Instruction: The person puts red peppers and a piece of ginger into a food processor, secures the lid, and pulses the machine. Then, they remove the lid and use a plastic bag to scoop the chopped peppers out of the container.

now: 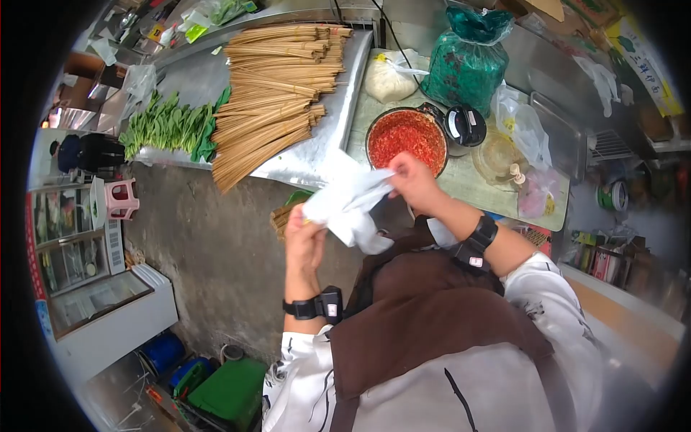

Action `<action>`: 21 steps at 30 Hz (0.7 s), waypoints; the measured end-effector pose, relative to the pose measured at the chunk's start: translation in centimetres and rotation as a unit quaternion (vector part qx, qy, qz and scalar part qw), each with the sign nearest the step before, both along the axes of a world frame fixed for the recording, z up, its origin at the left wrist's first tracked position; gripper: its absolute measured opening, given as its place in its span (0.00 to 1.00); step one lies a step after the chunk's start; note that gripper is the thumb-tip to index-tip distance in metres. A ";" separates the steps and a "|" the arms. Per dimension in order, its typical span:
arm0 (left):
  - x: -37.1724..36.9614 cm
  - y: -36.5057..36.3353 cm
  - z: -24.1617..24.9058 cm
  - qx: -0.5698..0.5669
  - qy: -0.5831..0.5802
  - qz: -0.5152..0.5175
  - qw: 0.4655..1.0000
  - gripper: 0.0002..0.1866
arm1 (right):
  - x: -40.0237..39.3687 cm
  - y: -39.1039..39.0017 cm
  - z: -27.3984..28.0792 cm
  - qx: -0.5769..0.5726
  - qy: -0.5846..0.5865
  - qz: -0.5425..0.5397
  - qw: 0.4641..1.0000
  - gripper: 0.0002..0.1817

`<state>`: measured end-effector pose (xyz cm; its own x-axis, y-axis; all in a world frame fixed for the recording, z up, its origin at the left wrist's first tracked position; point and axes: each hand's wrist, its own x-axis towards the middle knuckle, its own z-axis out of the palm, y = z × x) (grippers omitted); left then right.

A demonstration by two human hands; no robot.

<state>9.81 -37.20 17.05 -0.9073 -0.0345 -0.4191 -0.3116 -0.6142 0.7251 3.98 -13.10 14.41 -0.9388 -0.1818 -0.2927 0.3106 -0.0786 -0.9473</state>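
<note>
A thin white plastic bag (pixel 349 201), crumpled and blurred in part, stretches between my two hands in front of the brown apron. My left hand (pixel 304 241) pinches its left side, with a small yellow bit showing at the fingers. At its upper right edge, my right hand (pixel 417 183) has thumb and fingers closed on the plastic. Just beyond that hand stands a round pot of chopped red chili (pixel 407 137), its near rim partly covered by the hand.
Bundled bamboo sticks (pixel 277 93) and leafy greens (pixel 173 126) lie on the steel table. A green bag (pixel 468 68), a white-filled bag (pixel 392 75), a black-lidded container (pixel 465 126) and a clear tub (pixel 497 155) surround the pot. A green bin (pixel 227 392) stands lower left.
</note>
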 end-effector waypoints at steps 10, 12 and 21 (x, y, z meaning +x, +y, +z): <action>-0.9 -1.6 3.2 -0.612 -0.020 -0.073 0.787 0.22 | -4.6 5.3 2.2 -0.153 -0.023 -0.272 0.950 0.09; -1.5 0.1 4.0 -0.747 0.178 -0.041 0.639 0.27 | -4.4 3.4 4.9 -0.071 0.018 -0.196 0.978 0.09; -5.5 4.0 -0.2 -0.630 0.233 -0.111 0.732 0.11 | -3.5 -0.9 7.8 0.177 0.200 0.089 0.959 0.09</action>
